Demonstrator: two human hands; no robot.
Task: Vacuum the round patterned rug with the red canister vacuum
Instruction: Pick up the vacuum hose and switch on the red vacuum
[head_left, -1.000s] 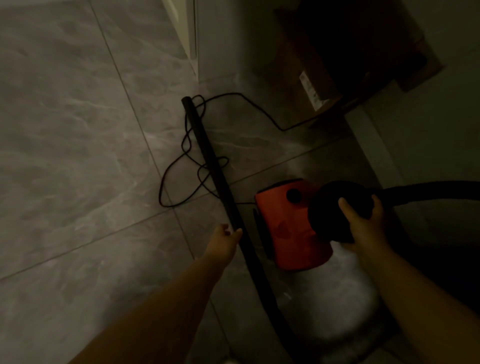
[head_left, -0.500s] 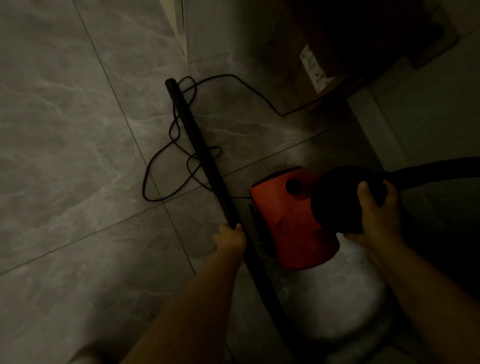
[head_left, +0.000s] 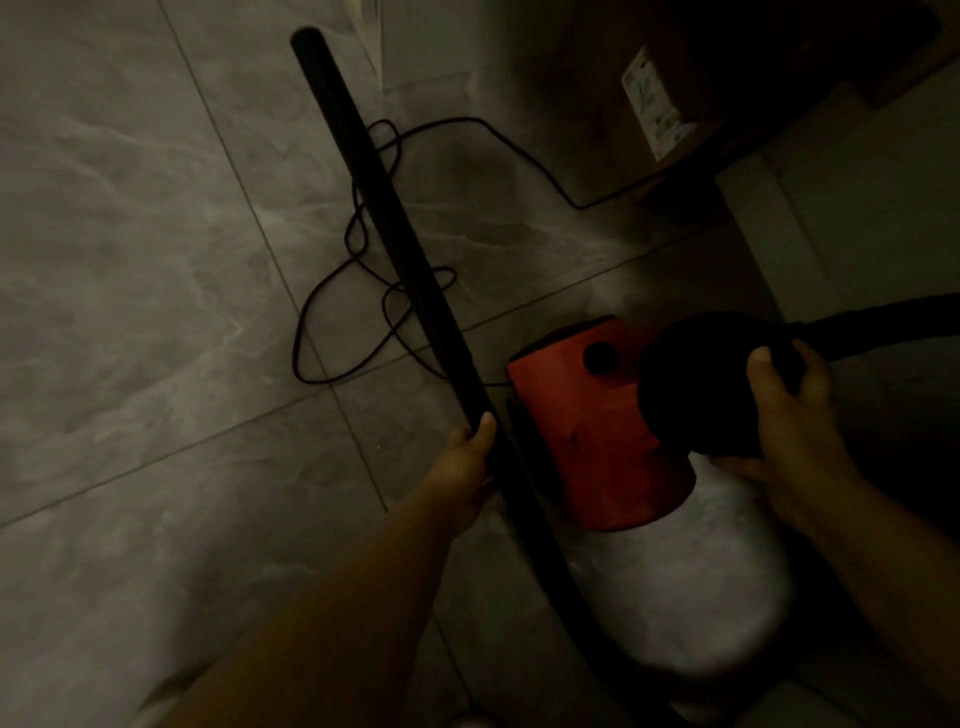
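Observation:
The red canister vacuum (head_left: 587, 431) hangs low over the dim tiled floor, its pale body (head_left: 691, 587) below the red top. My right hand (head_left: 784, 415) grips the black round handle part (head_left: 701, 384) where the black hose (head_left: 883, 327) leaves to the right. My left hand (head_left: 467, 462) holds the long black wand (head_left: 384, 208), which slants up to the far left. The round patterned rug is out of view.
A black power cord (head_left: 363, 322) lies in loose loops on the grey marbled tiles (head_left: 130, 260), running off to the right toward a dark cardboard box (head_left: 660, 104) with a white label. A wall or door edge stands at the top centre.
My left hand reached the wand and closed around it. The wand's far end has lifted and swung toward the top of the view. The view shifted slightly.

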